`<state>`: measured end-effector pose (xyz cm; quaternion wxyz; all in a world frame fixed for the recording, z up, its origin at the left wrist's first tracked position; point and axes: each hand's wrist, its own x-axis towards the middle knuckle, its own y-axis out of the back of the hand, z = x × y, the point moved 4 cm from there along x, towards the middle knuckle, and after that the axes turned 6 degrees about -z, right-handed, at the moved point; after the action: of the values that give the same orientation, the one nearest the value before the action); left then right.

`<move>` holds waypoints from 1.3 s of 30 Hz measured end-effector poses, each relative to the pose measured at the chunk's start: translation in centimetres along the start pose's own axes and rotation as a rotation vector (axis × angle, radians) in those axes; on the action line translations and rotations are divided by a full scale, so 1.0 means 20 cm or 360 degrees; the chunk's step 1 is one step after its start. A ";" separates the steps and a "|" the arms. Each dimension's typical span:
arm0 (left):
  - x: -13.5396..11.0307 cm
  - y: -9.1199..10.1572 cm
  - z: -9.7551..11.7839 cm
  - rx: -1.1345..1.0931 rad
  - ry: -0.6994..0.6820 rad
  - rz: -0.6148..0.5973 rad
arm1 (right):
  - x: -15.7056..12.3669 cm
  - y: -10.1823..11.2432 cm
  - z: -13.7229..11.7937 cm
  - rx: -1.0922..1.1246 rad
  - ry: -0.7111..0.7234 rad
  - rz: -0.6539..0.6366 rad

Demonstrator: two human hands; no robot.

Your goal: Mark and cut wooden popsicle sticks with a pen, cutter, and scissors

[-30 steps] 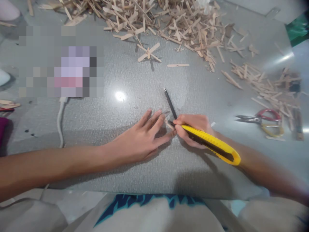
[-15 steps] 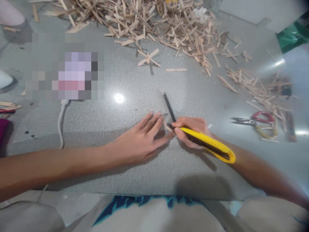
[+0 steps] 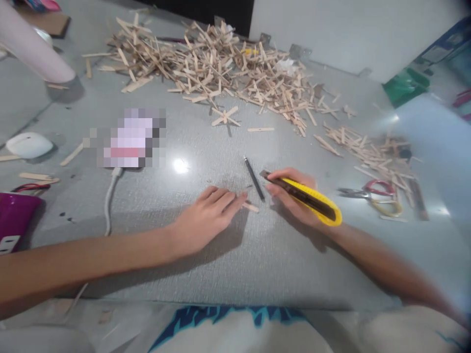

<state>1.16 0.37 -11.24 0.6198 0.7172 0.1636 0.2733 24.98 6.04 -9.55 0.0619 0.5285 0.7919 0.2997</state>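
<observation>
My left hand (image 3: 209, 213) rests low over the table with its fingers drawn together. Its thumb and forefinger close on a short wooden craft stick (image 3: 251, 207), whose right end sticks out past the fingertips. In my right hand (image 3: 294, 196) is a yellow and black utility knife (image 3: 311, 201), its blade tip raised and pointing up-left, apart from the stick. Between the two hands a dark pen (image 3: 254, 179) lies on the table.
A heap of craft sticks (image 3: 206, 68) spreads across the back, with more sticks at right. Scissors (image 3: 371, 192) lie right of my right hand. At left are a blurred-out phone-like device (image 3: 130, 139) on a white cable (image 3: 108, 206), a white mouse (image 3: 29, 145) and a purple object (image 3: 18, 215).
My right hand has lifted the utility knife away from the stick. My left hand's spread fingers have drawn in and shifted left with the stick. The camera view has tilted up.
</observation>
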 end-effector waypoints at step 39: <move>0.06 -0.08 -0.20 -0.2129 0.0877 -0.0647 | -0.09 0.04 -0.16 -0.1318 0.0349 -0.1101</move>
<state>0.01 4.54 -12.23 0.8983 0.0488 0.2410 0.3642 25.09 3.48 -6.96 0.2768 0.1345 0.7371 0.6017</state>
